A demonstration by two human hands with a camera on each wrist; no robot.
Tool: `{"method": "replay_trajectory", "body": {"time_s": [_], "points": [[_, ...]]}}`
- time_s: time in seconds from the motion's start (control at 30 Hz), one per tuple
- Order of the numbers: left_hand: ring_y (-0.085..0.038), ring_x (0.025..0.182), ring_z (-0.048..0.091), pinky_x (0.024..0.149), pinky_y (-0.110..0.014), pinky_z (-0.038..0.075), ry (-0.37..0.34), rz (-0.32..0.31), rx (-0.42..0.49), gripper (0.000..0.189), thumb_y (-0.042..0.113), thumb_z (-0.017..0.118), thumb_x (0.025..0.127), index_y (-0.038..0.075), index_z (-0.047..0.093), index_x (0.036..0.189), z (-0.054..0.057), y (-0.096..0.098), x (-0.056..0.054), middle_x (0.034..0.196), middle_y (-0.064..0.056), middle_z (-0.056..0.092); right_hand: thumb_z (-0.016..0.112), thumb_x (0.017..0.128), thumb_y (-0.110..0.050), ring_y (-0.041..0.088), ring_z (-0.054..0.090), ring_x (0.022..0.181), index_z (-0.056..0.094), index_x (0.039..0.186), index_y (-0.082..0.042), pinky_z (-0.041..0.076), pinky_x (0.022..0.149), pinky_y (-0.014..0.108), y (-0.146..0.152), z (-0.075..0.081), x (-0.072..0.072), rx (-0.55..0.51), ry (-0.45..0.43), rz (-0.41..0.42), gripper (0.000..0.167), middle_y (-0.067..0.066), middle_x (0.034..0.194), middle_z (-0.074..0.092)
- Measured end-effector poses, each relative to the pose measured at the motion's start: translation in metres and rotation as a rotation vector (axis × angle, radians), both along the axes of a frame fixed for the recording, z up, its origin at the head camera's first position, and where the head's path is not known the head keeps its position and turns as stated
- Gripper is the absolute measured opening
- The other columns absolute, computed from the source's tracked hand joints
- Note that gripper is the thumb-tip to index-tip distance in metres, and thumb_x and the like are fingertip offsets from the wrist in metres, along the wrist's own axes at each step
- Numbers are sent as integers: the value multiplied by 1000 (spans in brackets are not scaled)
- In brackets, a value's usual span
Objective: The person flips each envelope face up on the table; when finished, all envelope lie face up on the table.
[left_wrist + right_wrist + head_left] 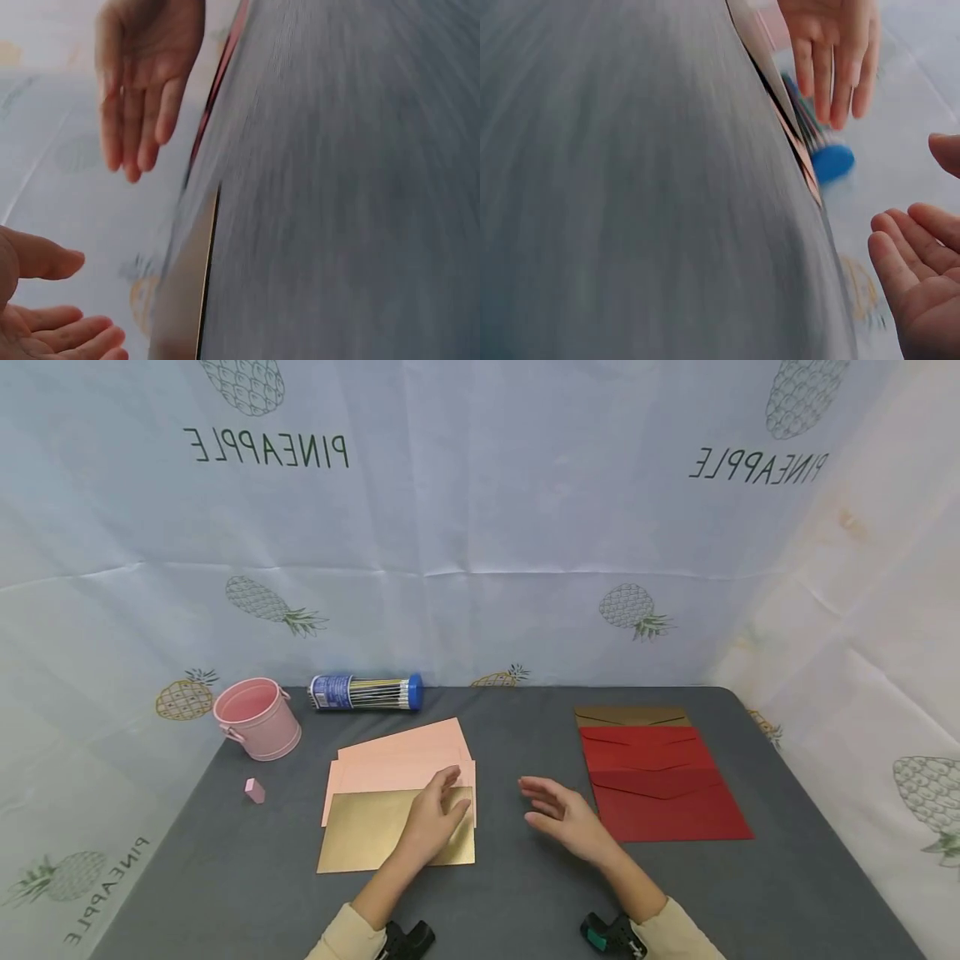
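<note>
My left hand (434,820) hovers above a gold envelope (367,831), its fingers relaxed and holding nothing. Under that envelope's far edge lie pink envelopes (405,745), fanned out a little. To the right, my right hand (567,821) is held over the dark table with loosely bent fingers and an empty palm. Close beyond it lies a stack of red envelopes (667,814), with a brown-gold envelope (630,716) showing at the back. In the left wrist view, the gold envelope (184,300) appears edge-on below the two hands, whose palms face each other.
A pink bucket (262,727) stands at the back left, with a small pink block (255,790) in front of it. Near the back edge lies a clear tube of pencils (367,692) with a blue cap. A pineapple-print curtain (465,527) hangs behind the dark grey table (517,902).
</note>
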State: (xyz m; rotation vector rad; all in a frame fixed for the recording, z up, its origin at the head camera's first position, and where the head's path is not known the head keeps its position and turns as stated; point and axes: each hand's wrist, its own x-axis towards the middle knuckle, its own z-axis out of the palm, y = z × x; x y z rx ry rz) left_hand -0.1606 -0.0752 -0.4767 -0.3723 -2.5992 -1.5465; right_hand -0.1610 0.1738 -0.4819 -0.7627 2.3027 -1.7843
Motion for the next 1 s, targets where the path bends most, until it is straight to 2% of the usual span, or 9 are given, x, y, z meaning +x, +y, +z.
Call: {"method": "replay_trajectory", "body": {"time_s": [0.17, 0.33, 0.47, 0.6, 0.7, 0.87, 0.93, 1.0], "points": [[-40, 125, 48, 103, -52, 40, -23, 128, -78, 52, 7, 64, 88, -3, 45, 134, -3, -32, 3, 134, -23, 53, 63, 90, -8, 40, 46, 127, 41, 137, 7, 40, 104, 41, -33, -5, -4, 19, -77, 48, 54, 28, 138, 46], [-42, 131, 40, 107, -56, 33, -66, 239, -160, 55, 10, 63, 88, -3, 41, 137, -8, -60, 7, 137, -24, 48, 63, 90, -9, 39, 46, 127, 40, 137, 9, 41, 104, 43, -55, -9, -5, 48, -138, 61, 55, 27, 138, 46], [-44, 135, 32, 109, -57, 28, -83, 330, -195, 57, 7, 60, 88, -6, 37, 139, -8, -86, 16, 143, -28, 37, 62, 91, -10, 39, 46, 127, 39, 138, 10, 41, 104, 44, -66, -11, -6, 51, -165, 73, 56, 27, 140, 44], [-47, 134, 30, 109, -60, 26, -89, 414, -216, 58, 6, 59, 87, -10, 35, 138, -8, -107, 25, 144, -31, 32, 62, 90, -8, 38, 47, 127, 39, 138, 10, 42, 103, 45, -71, -11, -5, 51, -192, 45, 56, 27, 139, 45], [-49, 131, 33, 106, -62, 28, -111, 439, -216, 58, 7, 59, 88, -11, 35, 138, -7, -115, 31, 141, -33, 34, 62, 90, -5, 39, 49, 125, 39, 137, 10, 43, 102, 46, -71, -11, -3, 48, -201, 16, 55, 28, 137, 46], [-49, 130, 34, 106, -61, 29, -158, 438, -211, 58, 8, 57, 90, -11, 34, 138, -7, -120, 34, 139, -33, 37, 61, 88, 0, 41, 51, 121, 40, 135, 13, 43, 99, 48, -73, -2, 2, 44, -202, -9, 53, 30, 134, 48], [-49, 130, 34, 106, -60, 29, -165, 441, -210, 57, 9, 57, 90, -11, 34, 138, -8, -120, 34, 139, -33, 38, 62, 89, -2, 40, 51, 120, 41, 135, 13, 44, 99, 46, -73, -3, 2, 46, -195, -11, 53, 29, 134, 48], [-48, 130, 35, 107, -60, 29, -166, 450, -204, 56, 9, 57, 90, -10, 35, 138, -9, -120, 34, 139, -32, 39, 63, 89, -5, 38, 52, 120, 42, 136, 10, 46, 98, 42, -72, -9, 0, 36, -185, -15, 53, 27, 134, 49]]}}
